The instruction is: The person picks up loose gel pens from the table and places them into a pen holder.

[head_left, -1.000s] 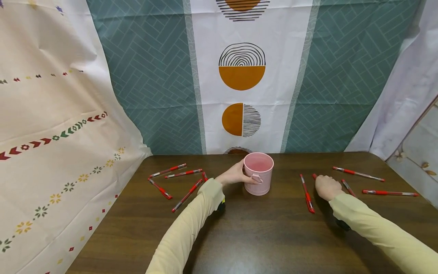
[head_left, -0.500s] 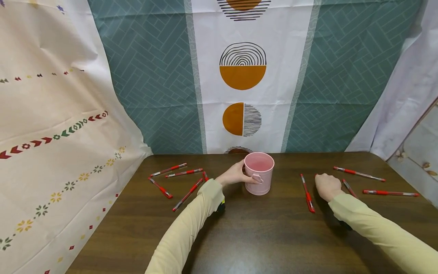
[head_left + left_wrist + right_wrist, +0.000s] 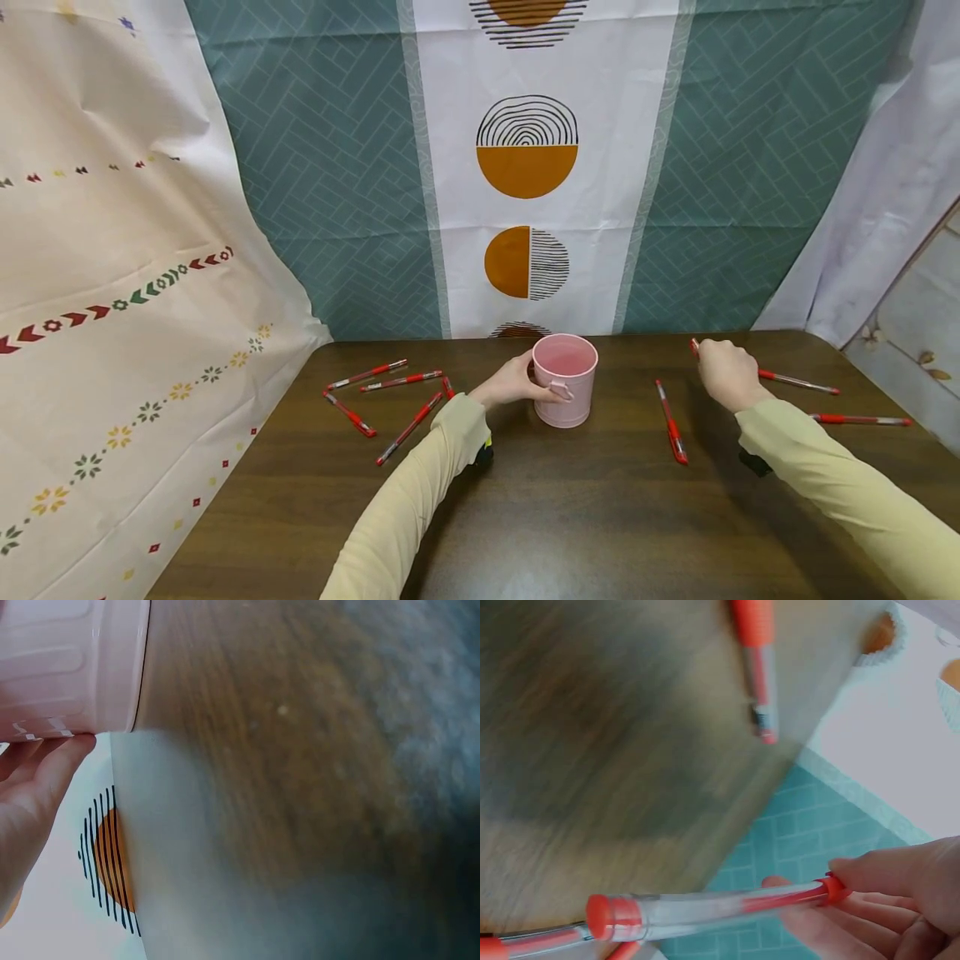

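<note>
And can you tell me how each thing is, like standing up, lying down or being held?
Pink bucket: upright, open at the top, held.
Left hand: holding the bucket.
Clear-barrelled red pen: held, looks lifted off the table.
Right hand: pinching that pen.
Five red pens at left: lying on the table.
Three red pens at right: lying on the table.
Teal-and-white cloth: hanging, creased.

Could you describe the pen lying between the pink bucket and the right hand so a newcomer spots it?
On the dark wooden table, find the pink bucket that the left hand holds. The red pen lies to its right, short of the right hand. It alone lies between that hand and the bucket, its solid red end pointing away from the cloth backdrop.
</note>
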{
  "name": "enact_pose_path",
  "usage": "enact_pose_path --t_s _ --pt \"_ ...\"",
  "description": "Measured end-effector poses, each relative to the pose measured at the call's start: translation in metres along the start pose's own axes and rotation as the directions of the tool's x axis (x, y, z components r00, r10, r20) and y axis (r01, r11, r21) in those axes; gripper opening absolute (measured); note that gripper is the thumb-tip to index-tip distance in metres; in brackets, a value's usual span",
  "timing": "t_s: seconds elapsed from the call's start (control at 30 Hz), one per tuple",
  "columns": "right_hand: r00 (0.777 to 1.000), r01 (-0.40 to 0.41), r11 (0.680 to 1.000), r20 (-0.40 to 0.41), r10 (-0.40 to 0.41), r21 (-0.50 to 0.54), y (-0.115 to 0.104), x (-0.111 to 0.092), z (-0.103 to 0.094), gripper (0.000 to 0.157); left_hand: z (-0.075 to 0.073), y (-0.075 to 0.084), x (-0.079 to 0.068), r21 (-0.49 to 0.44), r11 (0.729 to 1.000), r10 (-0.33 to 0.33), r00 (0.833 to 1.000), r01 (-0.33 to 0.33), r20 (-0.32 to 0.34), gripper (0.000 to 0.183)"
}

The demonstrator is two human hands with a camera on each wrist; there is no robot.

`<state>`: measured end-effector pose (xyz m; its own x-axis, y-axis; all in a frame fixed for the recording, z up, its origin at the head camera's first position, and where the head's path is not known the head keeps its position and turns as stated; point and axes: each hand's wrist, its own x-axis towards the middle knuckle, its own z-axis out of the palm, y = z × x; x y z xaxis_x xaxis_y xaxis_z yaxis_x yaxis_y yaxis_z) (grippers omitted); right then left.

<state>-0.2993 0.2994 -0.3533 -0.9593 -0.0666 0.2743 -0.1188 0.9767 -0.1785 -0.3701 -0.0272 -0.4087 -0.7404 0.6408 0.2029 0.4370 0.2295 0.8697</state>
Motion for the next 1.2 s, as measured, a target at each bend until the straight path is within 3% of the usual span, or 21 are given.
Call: enact_pose_path --t_s 0.23,0.6,0.93,1.2 --pt "0.992 0.04 0.992 -0.127 -0.025 0.117 -0.005 0.001 -0.013 0.015 0.001 0.0 -0.002 -0.009 1.0 -0.017 1.0 0.017 -0.008 0.072" --pt "0.983 0.078 0.963 -0.182 -0.03 0.259 -0.024 0.003 -0.026 0.022 0.002 -0.001 -0.001 -0.026 1.0 -0.004 1.0 0.004 0.007 0.074" --pt "0.972 0.129 0.946 -0.226 -0.061 0.298 -0.037 0.0 -0.038 0.026 -0.004 -0.002 -0.001 -0.086 0.996 0.03 0.998 -0.025 0.056 0.077" --pt "0.957 0.178 0.916 -0.278 -0.077 0.359 -0.047 0.002 -0.051 0.029 0.0 -0.001 -0.001 -0.022 1.0 0.019 1.0 -0.019 0.014 0.075"
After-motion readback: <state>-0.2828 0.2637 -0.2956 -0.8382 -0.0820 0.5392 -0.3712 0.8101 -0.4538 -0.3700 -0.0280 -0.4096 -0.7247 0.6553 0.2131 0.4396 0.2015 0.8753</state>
